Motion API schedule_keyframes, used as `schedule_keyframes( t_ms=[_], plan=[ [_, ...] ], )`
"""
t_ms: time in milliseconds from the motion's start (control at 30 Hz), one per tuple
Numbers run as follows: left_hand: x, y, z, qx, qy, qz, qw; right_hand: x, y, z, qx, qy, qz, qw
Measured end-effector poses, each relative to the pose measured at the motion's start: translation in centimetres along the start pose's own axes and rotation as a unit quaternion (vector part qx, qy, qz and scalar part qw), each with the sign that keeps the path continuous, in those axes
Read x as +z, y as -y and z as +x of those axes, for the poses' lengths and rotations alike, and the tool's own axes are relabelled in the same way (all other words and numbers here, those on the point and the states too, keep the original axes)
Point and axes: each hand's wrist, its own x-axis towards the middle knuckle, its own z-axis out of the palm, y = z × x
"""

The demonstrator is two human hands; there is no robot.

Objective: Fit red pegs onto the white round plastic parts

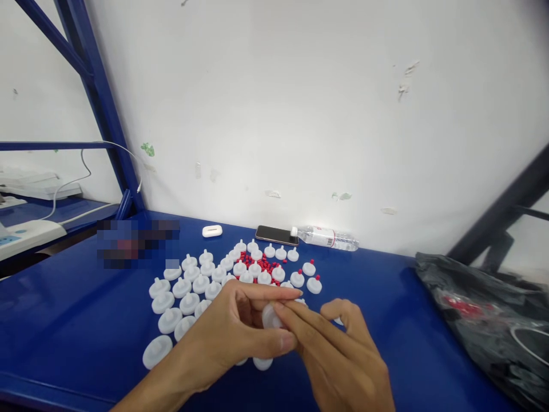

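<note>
"What's at the far left?"

"A white power strip (pixel 28 237). Then the blue bench (pixel 86 320), with plain white discs (pixel 170 319) standing stem-up in a loose spread, and a small white case (pixel 212 231) behind them."

"And the left hand (pixel 234 329)?"

"Raised over the discs, its grip closed, thumb and forefinger around the held disc (pixel 271 316) (mostly hidden by fingers). That disc is clear of the bench, between the two hands."

"Behind it?"

"Red bits (pixel 265 264) scattered among discs, then a phone (pixel 277 235) by the wall, and a bottle (pixel 326 237) on its side, cap towards the phone. Nearer, three red-tipped discs (pixel 314 284)."

"The right hand (pixel 343 355)?"

"Its outstretched fingers touch the held disc; I can't tell whether that grip pinches it."

"Far right?"

"A dark, crumpled bag (pixel 446 274), with something red in clear wrap."
</note>
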Motion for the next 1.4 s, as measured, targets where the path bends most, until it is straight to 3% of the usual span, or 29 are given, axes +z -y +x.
schedule_keyframes(
  t_ms=[200, 367, 500, 633, 767, 967, 1200, 1300, 1400],
  plan=[
    [0.5, 0.5, 0.0, 0.020, 0.021, -0.002, 1.000, 0.1, 0.7, 1.0, 0.033, -0.056, 0.035, 0.997],
    [1.3, 0.5, 0.1, 0.052, 0.019, 0.009, 0.998, -0.2, 0.3, 0.7, 0.015, -0.078, 0.011, 0.997],
    [1.1, 0.6, 0.1, 0.061, 0.066, 0.041, 0.995, -0.8, 0.0, 0.6, 0.010, -0.080, 0.006, 0.997],
    [0.7, 1.2, -0.2, 0.128, 0.040, 0.072, 0.988, -1.1, 0.3, 0.7, 0.004, -0.081, 0.008, 0.997],
    [0.9, 1.3, -0.4, 0.131, 0.057, 0.093, 0.985, -1.0, 0.8, 0.9, 0.030, -0.114, 0.032, 0.992],
    [1.5, 1.5, -0.3, 0.140, -0.002, 0.091, 0.986, -0.8, 0.8, 0.9, 0.041, -0.109, 0.050, 0.992],
    [1.3, 1.2, -0.3, 0.106, 0.029, 0.131, 0.985, -1.4, 0.4, 0.9, -0.017, -0.066, 0.013, 0.998],
    [1.0, 0.7, -0.6, 0.109, -0.067, 0.246, 0.961, -1.6, -0.1, 0.9, 0.030, -0.056, -0.007, 0.998],
    [0.1, 0.1, -0.5, 0.178, -0.202, 0.434, 0.860, -1.3, -1.2, 0.4, 0.177, -0.018, -0.029, 0.984]
  ],
)
